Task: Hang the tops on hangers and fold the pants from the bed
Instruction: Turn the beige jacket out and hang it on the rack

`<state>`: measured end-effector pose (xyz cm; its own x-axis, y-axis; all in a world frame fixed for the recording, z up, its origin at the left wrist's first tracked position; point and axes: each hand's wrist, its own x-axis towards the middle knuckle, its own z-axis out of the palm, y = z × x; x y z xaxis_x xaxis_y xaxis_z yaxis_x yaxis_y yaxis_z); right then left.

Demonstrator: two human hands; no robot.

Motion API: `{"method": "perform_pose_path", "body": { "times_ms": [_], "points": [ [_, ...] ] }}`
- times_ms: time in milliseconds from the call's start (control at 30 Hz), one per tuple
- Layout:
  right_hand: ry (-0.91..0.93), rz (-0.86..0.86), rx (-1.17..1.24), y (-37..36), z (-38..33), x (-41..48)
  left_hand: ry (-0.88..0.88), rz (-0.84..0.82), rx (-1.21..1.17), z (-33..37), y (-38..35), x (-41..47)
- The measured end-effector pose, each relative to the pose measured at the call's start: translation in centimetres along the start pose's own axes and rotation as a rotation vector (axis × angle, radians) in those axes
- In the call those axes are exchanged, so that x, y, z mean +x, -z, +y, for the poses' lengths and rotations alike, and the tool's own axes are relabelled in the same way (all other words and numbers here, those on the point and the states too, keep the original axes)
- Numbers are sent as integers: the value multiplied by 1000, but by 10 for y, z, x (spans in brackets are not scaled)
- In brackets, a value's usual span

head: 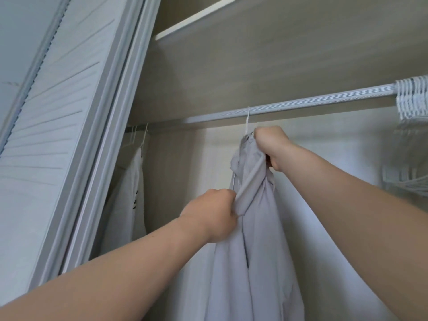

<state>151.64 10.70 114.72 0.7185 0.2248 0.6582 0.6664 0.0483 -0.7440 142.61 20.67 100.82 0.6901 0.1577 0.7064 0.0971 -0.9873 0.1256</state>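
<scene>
- While one grey top hangs from one white hanger on the closet rod, right hand clenches its collar, left hand pinches fabric lower.
- One white top far left, bunched empty hangers far right; bare rod between.

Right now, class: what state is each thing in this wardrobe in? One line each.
Grey shirt, on a hanger, bunched at the collar.
Hanger, hook over the rail.
Left hand, grips the shirt's fabric.
Right hand, grips the shirt's top.
White top, hanging at the left.
Spare hangers, bunched on the rail, bare.
Door, open.
</scene>
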Motion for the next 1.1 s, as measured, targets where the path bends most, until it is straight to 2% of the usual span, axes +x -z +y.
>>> {"method": "perform_pose_path", "body": {
  "times_ms": [100, 233, 300, 467, 567, 700, 1100],
  "points": [
    [63, -36, -162, -3, 6, -8, 24, -12, 30, -17, 3, -8],
    [328, 37, -681, -2, 5, -25, 57, -4, 66, -40, 11, -18],
    [364, 18, -733, -6, 1, -35, 87, -16, 94, -51, 14, -24],
    [362, -72, -761, -31, 1, -43, 145, -36, 177, -78, 20, -30],
    [295, -84, -824, -48, 1, -41, 163, -37, 204, -91, 23, -34],
    [216, -193, -736, -75, 9, -31, 198, -50, 228, -109, 25, -36],
    [440, -218, -399, -157, 42, 18, 269, -71, 331, -144, 22, -32]
  ]
}}
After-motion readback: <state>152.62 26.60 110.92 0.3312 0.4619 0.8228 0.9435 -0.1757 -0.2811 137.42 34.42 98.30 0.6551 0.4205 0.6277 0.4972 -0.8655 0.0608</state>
